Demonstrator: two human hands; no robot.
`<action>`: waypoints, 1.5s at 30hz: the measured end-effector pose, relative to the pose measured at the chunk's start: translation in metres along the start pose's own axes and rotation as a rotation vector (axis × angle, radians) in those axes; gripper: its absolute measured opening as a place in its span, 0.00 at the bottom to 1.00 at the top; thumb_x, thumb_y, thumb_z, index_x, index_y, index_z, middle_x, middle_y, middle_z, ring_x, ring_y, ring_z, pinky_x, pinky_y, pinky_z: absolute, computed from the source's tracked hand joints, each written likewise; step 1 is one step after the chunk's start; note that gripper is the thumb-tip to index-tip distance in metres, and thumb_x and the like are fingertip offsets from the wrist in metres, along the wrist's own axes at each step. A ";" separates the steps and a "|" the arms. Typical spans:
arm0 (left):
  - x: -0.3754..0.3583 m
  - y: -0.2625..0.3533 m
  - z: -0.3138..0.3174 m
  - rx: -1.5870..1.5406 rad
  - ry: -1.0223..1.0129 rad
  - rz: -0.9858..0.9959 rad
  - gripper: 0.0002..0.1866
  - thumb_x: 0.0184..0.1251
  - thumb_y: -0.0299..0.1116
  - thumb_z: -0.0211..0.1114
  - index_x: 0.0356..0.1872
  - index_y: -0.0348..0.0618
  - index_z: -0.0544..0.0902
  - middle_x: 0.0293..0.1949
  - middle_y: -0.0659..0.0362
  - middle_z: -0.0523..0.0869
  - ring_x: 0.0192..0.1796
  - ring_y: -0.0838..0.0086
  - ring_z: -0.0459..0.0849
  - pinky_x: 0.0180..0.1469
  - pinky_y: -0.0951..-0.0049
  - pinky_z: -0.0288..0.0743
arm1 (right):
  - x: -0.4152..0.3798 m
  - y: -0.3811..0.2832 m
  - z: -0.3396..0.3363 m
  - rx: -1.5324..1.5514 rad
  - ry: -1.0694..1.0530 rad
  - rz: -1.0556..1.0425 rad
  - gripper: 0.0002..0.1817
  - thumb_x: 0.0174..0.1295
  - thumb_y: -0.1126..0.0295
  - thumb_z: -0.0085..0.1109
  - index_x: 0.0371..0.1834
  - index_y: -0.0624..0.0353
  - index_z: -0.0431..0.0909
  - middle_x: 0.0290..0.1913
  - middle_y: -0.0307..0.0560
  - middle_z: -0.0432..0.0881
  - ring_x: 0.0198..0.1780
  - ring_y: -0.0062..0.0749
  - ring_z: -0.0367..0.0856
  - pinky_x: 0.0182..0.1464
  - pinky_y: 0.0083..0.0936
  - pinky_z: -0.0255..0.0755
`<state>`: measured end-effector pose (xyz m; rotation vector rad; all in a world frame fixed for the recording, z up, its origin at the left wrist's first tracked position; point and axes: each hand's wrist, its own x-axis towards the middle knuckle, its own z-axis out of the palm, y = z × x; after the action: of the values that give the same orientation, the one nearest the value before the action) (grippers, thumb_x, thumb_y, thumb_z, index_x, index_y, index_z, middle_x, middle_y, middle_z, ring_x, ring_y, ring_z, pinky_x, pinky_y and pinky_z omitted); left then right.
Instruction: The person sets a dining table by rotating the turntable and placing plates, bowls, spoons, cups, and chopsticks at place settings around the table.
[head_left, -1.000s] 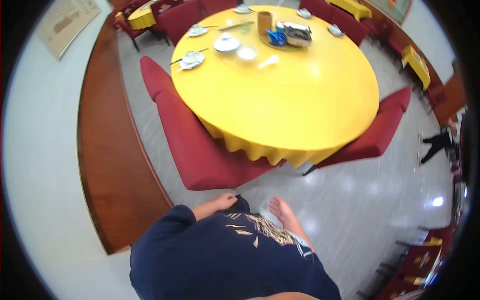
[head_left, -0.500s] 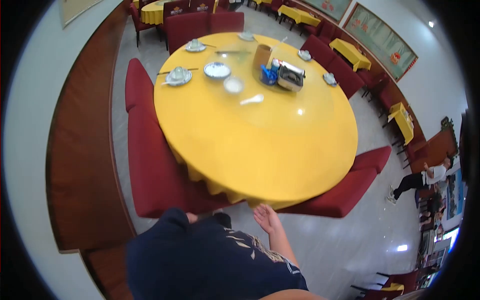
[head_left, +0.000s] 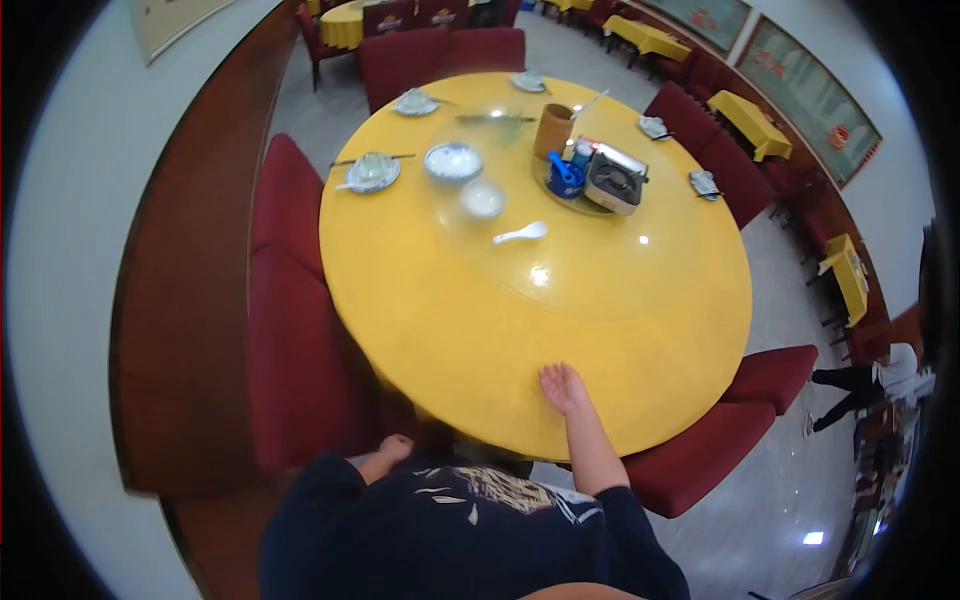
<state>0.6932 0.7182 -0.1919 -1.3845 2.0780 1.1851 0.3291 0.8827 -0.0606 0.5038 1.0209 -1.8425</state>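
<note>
My right hand (head_left: 564, 387) is over the near part of the round table with a yellow tablecloth (head_left: 540, 320). Its palm faces up, fingers stretched out and nothing in them. Lower on the left, my left hand (head_left: 397, 447) is loosely curled into a fist close to a red chair (head_left: 300, 380), with no object showing in it. Farther in on the glass turntable lie a white spoon (head_left: 521, 233), a small white bowl (head_left: 483, 199) and a blue-rimmed dish (head_left: 453, 161), all well beyond my fingertips.
Around the tabletop stand a portable stove (head_left: 615, 180), a blue container (head_left: 565, 178), a brown cylinder (head_left: 554, 130) and several place settings, one a plate (head_left: 372, 172) at left. Another red chair (head_left: 705, 455) is at right. A person (head_left: 880, 380) walks at far right.
I have come closer to the table. My right hand has moved from its front edge to over the tabletop, and more of my left hand shows. The person at right has kept walking.
</note>
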 end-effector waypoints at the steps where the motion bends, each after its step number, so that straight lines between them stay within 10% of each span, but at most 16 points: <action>1: -0.008 -0.014 0.006 -0.030 0.021 -0.059 0.18 0.50 0.44 0.52 0.35 0.44 0.81 0.40 0.49 0.80 0.46 0.60 0.78 0.49 0.67 0.70 | 0.018 -0.009 0.006 -0.028 -0.011 0.009 0.22 0.61 0.61 0.43 0.54 0.61 0.56 0.52 0.54 0.64 0.48 0.42 0.70 0.43 0.27 0.73; 12: -0.200 -0.018 0.043 -0.219 0.018 -0.462 0.17 0.52 0.40 0.53 0.31 0.34 0.80 0.33 0.47 0.81 0.39 0.63 0.80 0.41 0.66 0.71 | 0.121 -0.081 0.036 -0.001 -0.108 -0.107 0.19 0.62 0.64 0.46 0.50 0.66 0.61 0.43 0.49 0.74 0.44 0.33 0.76 0.31 0.09 0.73; 16: -0.199 0.022 0.054 -0.191 0.022 -0.418 0.18 0.53 0.42 0.54 0.30 0.34 0.80 0.30 0.48 0.81 0.38 0.66 0.80 0.39 0.66 0.71 | 0.125 -0.086 0.024 -0.012 -0.200 -0.123 0.20 0.61 0.67 0.45 0.54 0.67 0.60 0.53 0.52 0.66 0.52 0.36 0.70 0.38 0.14 0.72; 22: -0.156 0.059 0.051 -0.275 0.116 -0.364 0.19 0.54 0.44 0.55 0.29 0.35 0.80 0.27 0.49 0.82 0.35 0.69 0.80 0.36 0.66 0.71 | 0.114 -0.102 0.019 -0.019 -0.108 -0.116 0.11 0.61 0.68 0.48 0.42 0.63 0.69 0.36 0.43 0.77 0.38 0.21 0.77 0.21 0.04 0.64; 31: -0.103 0.048 0.034 -0.431 0.128 -0.383 0.14 0.49 0.41 0.60 0.27 0.39 0.82 0.23 0.57 0.81 0.26 0.73 0.79 0.28 0.72 0.71 | 0.125 -0.174 -0.057 -0.159 -0.013 -0.189 0.12 0.61 0.65 0.46 0.40 0.63 0.69 0.36 0.45 0.78 0.36 0.20 0.78 0.19 0.05 0.66; 37: -0.077 0.022 0.020 -0.579 0.019 -0.295 0.12 0.54 0.38 0.56 0.30 0.40 0.81 0.25 0.57 0.80 0.27 0.71 0.78 0.25 0.70 0.71 | 0.091 -0.203 -0.085 0.000 0.306 -0.250 0.17 0.64 0.64 0.39 0.49 0.67 0.61 0.43 0.54 0.74 0.41 0.33 0.77 0.26 0.10 0.73; 45: -0.047 -0.025 -0.018 -0.792 0.155 -0.585 0.10 0.58 0.35 0.50 0.35 0.43 0.76 0.29 0.59 0.78 0.29 0.69 0.78 0.25 0.69 0.68 | 0.068 -0.106 0.003 -0.319 -0.070 -0.031 0.26 0.63 0.63 0.41 0.59 0.70 0.51 0.56 0.61 0.62 0.55 0.41 0.66 0.56 0.27 0.61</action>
<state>0.7387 0.7265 -0.1593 -2.2713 1.1162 1.7190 0.2046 0.8663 -0.0603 0.2315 1.2512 -1.6688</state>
